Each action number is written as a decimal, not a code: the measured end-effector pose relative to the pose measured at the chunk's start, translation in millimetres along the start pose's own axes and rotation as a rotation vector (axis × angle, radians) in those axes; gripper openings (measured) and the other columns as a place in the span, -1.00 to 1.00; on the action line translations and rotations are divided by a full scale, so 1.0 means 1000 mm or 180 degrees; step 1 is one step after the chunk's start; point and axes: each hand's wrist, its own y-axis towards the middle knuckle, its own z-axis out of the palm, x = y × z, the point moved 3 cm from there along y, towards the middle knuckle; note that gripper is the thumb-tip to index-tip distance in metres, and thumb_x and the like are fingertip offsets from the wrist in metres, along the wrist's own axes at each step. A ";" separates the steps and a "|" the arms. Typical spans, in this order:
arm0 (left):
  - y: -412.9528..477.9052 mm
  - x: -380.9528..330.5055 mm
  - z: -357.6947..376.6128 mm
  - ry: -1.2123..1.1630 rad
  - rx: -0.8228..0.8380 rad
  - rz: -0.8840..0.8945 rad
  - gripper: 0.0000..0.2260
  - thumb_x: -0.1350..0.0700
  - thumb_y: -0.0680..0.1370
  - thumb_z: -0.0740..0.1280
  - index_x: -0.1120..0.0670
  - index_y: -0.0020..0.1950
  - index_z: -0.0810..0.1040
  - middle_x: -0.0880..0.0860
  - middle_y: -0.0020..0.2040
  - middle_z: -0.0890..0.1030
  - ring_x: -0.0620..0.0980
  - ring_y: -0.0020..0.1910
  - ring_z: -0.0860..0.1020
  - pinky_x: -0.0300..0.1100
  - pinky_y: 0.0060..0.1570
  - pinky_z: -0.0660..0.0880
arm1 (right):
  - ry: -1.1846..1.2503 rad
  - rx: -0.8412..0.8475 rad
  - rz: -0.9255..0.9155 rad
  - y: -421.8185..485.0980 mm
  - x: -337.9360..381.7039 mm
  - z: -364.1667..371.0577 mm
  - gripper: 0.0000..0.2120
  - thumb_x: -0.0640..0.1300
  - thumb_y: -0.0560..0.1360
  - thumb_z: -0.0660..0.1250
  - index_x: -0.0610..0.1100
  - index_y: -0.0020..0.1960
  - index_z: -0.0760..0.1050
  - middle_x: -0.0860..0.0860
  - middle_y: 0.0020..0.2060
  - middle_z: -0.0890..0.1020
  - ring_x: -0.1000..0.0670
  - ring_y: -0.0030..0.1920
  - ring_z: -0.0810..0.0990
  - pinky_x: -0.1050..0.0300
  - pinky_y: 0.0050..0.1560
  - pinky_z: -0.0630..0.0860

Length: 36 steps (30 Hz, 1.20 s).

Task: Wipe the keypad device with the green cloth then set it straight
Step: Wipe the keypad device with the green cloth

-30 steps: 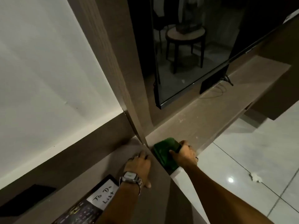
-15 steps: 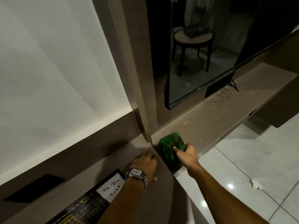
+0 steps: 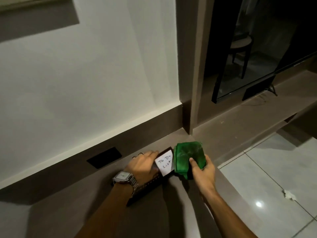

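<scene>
The keypad device [image 3: 149, 186] is a dark flat slab lying at an angle on the brown counter [image 3: 171, 212], with a white "To Do List" note [image 3: 163, 164] on its far end. My left hand [image 3: 143, 164], a metal watch on its wrist, grips the device's far end beside the note and hides much of it. My right hand [image 3: 203, 170] holds the folded green cloth [image 3: 188, 158], thumb on top, right against the device's right edge by the note.
A black wall plate [image 3: 104, 157] sits in the brown backsplash to the left. A vertical panel [image 3: 194, 74] divides the counter from a lower shelf with a TV [image 3: 257, 66]. The counter's edge drops to tiled floor [image 3: 265, 186] at right, where a paper scrap [image 3: 289, 194] lies.
My right hand carried the green cloth from the lower shelf left onto the counter beside the device. My left hand moved from flat on the counter onto the device's far end.
</scene>
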 end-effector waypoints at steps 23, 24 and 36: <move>-0.083 0.067 0.046 0.1078 -0.0668 0.0025 -0.32 0.16 0.48 0.39 -0.12 0.50 0.14 0.07 -0.06 0.60 0.08 -0.29 0.60 -0.04 -0.36 0.60 | -0.3590 0.1163 -0.1340 -0.111 -0.095 0.130 -0.07 0.07 0.54 0.35 -0.03 0.65 -0.21 -0.10 0.64 -0.08 -0.19 0.64 -0.11 -0.24 0.54 0.01; -0.083 0.066 0.046 0.1094 -0.0692 0.0036 -0.34 0.15 0.49 0.37 -0.12 0.50 0.13 0.07 -0.06 0.60 0.08 -0.29 0.60 -0.05 -0.36 0.60 | -0.3504 0.1190 -0.1340 -0.112 -0.095 0.129 -0.11 0.01 0.55 0.34 -0.03 0.65 -0.18 -0.14 0.63 0.02 -0.19 0.62 0.02 -0.19 0.52 0.16; -0.087 0.062 0.042 0.1272 -0.1156 0.0117 -0.47 0.29 0.51 0.23 -0.07 0.45 0.30 0.09 -0.06 0.63 0.09 -0.38 0.58 -0.08 -0.42 0.59 | -0.2237 0.0846 -0.1613 -0.104 -0.070 0.124 -0.51 -0.33 0.52 0.32 -0.24 0.45 0.42 -0.18 0.33 0.53 -0.15 0.34 0.49 0.04 0.31 0.46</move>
